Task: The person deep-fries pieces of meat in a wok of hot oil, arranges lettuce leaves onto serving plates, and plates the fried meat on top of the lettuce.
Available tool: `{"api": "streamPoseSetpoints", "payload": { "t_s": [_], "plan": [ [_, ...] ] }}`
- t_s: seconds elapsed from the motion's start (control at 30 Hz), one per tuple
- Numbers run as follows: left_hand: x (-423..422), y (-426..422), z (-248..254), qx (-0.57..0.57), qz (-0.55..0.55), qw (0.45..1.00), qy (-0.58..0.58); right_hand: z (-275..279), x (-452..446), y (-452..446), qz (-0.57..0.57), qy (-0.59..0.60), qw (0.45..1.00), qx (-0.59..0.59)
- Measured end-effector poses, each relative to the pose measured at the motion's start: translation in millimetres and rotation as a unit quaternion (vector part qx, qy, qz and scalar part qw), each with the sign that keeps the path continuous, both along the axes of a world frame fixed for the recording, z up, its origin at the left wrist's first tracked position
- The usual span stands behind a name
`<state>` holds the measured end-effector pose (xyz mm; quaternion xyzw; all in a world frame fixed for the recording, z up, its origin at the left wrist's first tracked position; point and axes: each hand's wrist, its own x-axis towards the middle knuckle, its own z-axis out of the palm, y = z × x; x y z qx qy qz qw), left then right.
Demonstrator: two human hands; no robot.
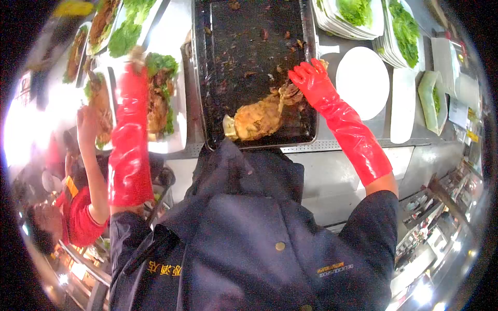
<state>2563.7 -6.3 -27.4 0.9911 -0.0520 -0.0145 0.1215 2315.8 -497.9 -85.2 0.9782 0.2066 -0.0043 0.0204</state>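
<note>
Long red gloves cover both forearms. My right hand (311,79) is closed on the bone end of a browned piece of roast meat (258,119), which lies at the near edge of a dark baking tray (249,49). Over the white plate on the left, my left hand (136,65) is at the far end of another piece of roast meat (157,106) on lettuce. A small pale bit shows at its fingertips, but the fingers are blurred.
More plates with meat and lettuce (129,28) are at the far left. Stacked plates with lettuce (355,13), a round white plate (362,83) and a long white plate (403,106) lie right of the tray. A person in red (85,220) reaches in at the left.
</note>
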Motion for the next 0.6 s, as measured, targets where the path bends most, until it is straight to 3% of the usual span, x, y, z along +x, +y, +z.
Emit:
{"api": "streamPoseSetpoints", "payload": {
  "t_s": [0.03, 0.1, 0.17, 0.2, 0.23, 0.3, 0.33, 0.37, 0.43, 0.5, 0.57, 0.6],
  "plan": [
    [-33, -5, -19, 0.059, -0.019, 0.998, 0.025, -6, -1, 1, 0.024, -0.043, 0.999, 0.009],
    [-80, -32, -23, 0.048, -0.047, 0.991, -0.113, -10, 6, 1, 0.046, -0.097, 0.994, 0.017],
    [-137, -85, 5, -0.009, -0.165, 0.986, -0.009, -6, 3, 7, 0.036, 0.082, 0.996, 0.026],
    [-165, -110, 19, -0.059, -0.287, 0.951, 0.101, -4, 4, 6, 0.052, 0.078, 0.994, 0.048],
    [-192, -130, 8, -0.101, -0.336, 0.924, 0.150, 2, 4, 5, 0.061, 0.076, 0.994, 0.051],
    [-238, -152, -61, -0.018, -0.366, 0.902, 0.228, 18, 12, 10, 0.042, 0.155, 0.987, 0.022],
    [-254, -152, -53, 0.023, -0.405, 0.911, 0.077, 14, 15, 10, 0.048, 0.150, 0.987, 0.030],
    [-261, -168, -59, 0.102, -0.384, 0.917, 0.026, 8, 20, 4, 0.055, 0.142, 0.988, 0.038],
    [-267, -168, -63, 0.098, -0.387, 0.912, -0.091, 15, 33, -9, 0.088, 0.133, 0.983, 0.095],
    [-250, -173, -49, 0.073, -0.409, 0.909, 0.040, 31, 52, -10, 0.076, 0.169, 0.976, 0.111],
    [-225, -174, -39, -0.106, -0.370, 0.904, 0.186, 59, 77, -8, 0.084, 0.165, 0.977, 0.102],
    [-214, -177, -29, -0.112, -0.352, 0.896, 0.247, 55, 87, -18, 0.099, 0.156, 0.979, 0.084]
  ]
}}
